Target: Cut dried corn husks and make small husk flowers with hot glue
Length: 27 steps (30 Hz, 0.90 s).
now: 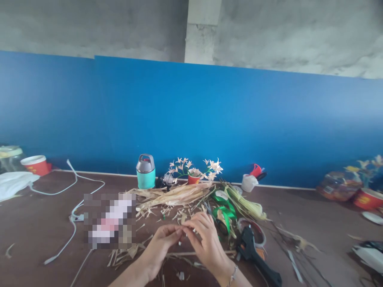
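My left hand (pixel 160 245) and my right hand (pixel 206 241) meet just above the brown table (pixel 38 223), fingertips pinched together on a small pale piece of dried straw (pixel 184 235). Both hands have curled fingers. A thin stick (pixel 185 253) lies on the table under them. Behind the hands lies a heap of dried pale leaves (pixel 176 195) with cut scraps around it. Green ribbon (pixel 224 209) is coiled just right of my right hand. A black glue gun (pixel 254 255) rests at the right of my right wrist.
A teal flask (pixel 145 172) and a small pot of straw flowers (pixel 194 170) stand at the blue wall. White cables (pixel 72 207) run across the left. Red paper cups (pixel 36 164) (pixel 366 198), a tape roll (pixel 253 231) and a white cup (pixel 248 182) are nearby.
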Motion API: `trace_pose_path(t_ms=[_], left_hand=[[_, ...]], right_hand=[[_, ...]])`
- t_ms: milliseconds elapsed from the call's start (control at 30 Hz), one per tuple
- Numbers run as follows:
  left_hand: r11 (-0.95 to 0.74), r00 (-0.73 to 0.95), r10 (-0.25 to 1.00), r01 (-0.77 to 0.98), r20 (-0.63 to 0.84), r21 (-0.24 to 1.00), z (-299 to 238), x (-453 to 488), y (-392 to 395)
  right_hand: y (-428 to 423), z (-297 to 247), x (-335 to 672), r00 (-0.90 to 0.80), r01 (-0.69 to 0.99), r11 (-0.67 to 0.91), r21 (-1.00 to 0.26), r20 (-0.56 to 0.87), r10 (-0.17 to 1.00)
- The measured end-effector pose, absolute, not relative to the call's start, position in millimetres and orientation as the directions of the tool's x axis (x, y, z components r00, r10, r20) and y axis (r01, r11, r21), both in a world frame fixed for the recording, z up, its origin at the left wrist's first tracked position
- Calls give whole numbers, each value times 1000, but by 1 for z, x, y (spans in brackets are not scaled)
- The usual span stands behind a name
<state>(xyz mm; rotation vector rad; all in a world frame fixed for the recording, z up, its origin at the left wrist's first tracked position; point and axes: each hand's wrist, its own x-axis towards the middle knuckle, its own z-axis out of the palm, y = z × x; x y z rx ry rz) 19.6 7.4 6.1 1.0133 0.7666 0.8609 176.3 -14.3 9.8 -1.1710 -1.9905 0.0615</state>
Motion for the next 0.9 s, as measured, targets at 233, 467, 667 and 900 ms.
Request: trace_pose_path(t_ms=[233, 467, 667, 900], left_hand=[[190, 507, 856, -118, -106, 975, 5, 17, 13], [-247, 408, 901, 204, 147, 947, 9, 12, 15], [-295, 382, 902, 200, 202, 935, 3, 14, 12], [-320, 372, 907, 300, 198, 899, -2, 16, 13]], right_hand=[[-11, 7, 178, -242, 656, 592, -468, 613, 752], [-12, 10, 179, -260, 783, 498, -372, 532, 806], [-11, 14, 180, -266, 791, 492, -364, 519, 812], [-15, 16, 180, -254, 811, 476, -341, 528, 810]])
